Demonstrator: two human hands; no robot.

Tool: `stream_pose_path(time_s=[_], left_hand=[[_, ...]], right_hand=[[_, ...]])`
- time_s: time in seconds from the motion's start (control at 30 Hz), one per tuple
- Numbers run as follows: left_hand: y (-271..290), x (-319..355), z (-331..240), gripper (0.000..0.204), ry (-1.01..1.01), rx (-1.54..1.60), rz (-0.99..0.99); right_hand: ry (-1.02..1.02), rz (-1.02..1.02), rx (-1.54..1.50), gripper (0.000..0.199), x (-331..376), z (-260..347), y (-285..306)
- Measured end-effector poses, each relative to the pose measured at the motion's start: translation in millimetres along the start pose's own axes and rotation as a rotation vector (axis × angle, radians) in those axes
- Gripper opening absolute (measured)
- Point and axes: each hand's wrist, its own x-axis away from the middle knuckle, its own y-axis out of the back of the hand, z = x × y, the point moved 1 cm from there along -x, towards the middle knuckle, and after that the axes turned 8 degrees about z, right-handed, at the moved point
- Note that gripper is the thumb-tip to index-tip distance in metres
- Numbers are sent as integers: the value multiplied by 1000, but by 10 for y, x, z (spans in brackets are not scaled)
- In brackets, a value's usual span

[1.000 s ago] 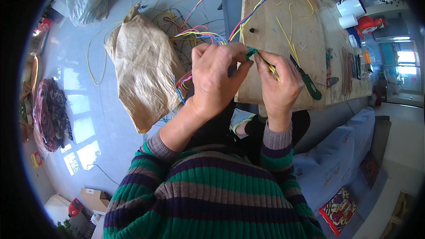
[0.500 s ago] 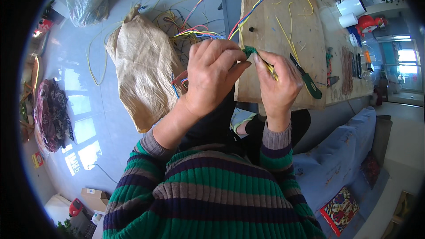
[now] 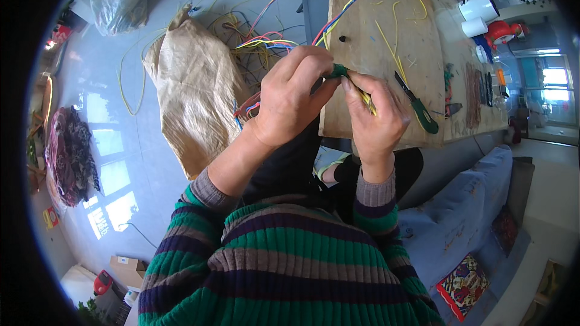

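Note:
Between my two hands is a short dark green wrapped section (image 3: 338, 71) of a wire bundle. My left hand (image 3: 290, 99) is closed round its left end, fingers curled over. The right thumb and forefinger of my right hand (image 3: 379, 115) pinch its right end, with yellow wire ends (image 3: 367, 101) showing under the fingers. Long red, blue and yellow wires (image 3: 351, 7) rise from behind my left hand in a loop over the wooden board (image 3: 353, 99). What lies inside my left palm is hidden.
A green-handled utility knife (image 3: 425, 115) with its blade out lies on the board, right of my right hand. Yellow wire offcuts (image 3: 396, 39) lie beyond it. To the left are a tan sack (image 3: 196, 90) and tangled wires (image 3: 266, 41) on the floor. A blue-covered couch (image 3: 462, 196) stands at right.
Both hands have shifted slightly left with the wire bundle. The left hand has rolled, and its fingers are curled more tightly over the green section.

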Motion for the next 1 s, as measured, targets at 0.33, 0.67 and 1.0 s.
stream_pose_path(time_s=[0.33, 0.67, 1.0], left_hand=[[12, -134, -19, 27, -35, -140, 190], [128, -204, 43, 29, -57, -16, 371], [363, -528, 398, 23, 394, 814, 1051]], right_hand=[[126, -2, 56, 18, 17, 0, -18], [126, 11, 25, 19, 46, -17, 32], [138, 7, -15, 17, 111, -50, 18]])
